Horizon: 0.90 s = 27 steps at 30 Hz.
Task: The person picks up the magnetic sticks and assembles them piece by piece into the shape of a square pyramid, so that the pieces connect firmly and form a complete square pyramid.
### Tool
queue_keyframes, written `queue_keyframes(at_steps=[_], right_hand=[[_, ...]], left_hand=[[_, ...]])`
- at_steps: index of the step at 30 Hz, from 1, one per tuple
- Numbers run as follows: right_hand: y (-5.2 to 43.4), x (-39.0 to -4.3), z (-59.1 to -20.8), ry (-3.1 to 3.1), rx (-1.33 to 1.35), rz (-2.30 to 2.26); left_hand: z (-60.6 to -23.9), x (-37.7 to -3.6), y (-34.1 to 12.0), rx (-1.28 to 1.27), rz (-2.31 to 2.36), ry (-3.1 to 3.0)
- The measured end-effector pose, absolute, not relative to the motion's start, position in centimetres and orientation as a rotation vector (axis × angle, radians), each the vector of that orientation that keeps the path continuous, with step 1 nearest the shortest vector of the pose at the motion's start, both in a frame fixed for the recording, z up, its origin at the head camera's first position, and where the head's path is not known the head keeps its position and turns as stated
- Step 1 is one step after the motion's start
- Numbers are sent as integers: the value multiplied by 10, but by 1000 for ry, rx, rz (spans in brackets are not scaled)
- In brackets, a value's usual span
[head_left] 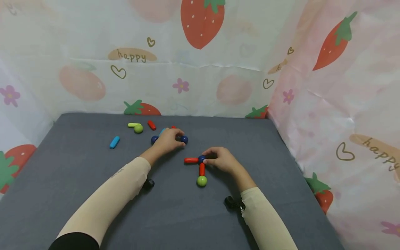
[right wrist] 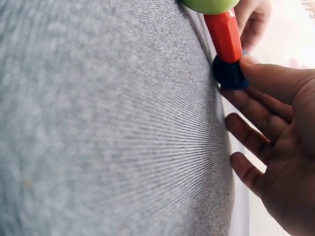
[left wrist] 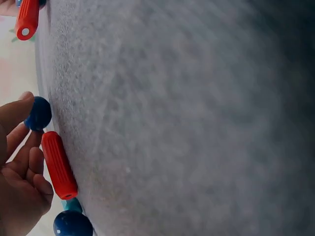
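Left hand partly covers a blue rod

It pinches a navy ball; a far red rod is mostly hidden behind it. The right hand pinches and partly covers a second navy ball above the grey cloth tabletop. Two grooved red bars meet there, one ending in a glossy green ball, cropped in the right wrist view.

Strawberry-print sheets walling a grey-covered table suggest a makeshift booth.
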State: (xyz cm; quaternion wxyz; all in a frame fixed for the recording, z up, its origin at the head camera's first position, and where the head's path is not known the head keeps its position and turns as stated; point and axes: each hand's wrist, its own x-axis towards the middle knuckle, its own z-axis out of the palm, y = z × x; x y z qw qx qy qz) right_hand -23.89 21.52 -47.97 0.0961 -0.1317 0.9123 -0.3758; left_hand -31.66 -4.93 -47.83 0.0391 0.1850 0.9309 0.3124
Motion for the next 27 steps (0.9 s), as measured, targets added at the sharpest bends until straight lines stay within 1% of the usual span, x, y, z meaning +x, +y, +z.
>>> queue_keyframes(at_steps=[18, 27], right_hand=[[215, -238, -481, 2687, -398, -1143], [215, -238, -481, 2679, -386, -1154]], left_hand=[[-481, -320, -42, 496, 816, 2883], [-476, -321, -46, 500, 897, 2820]])
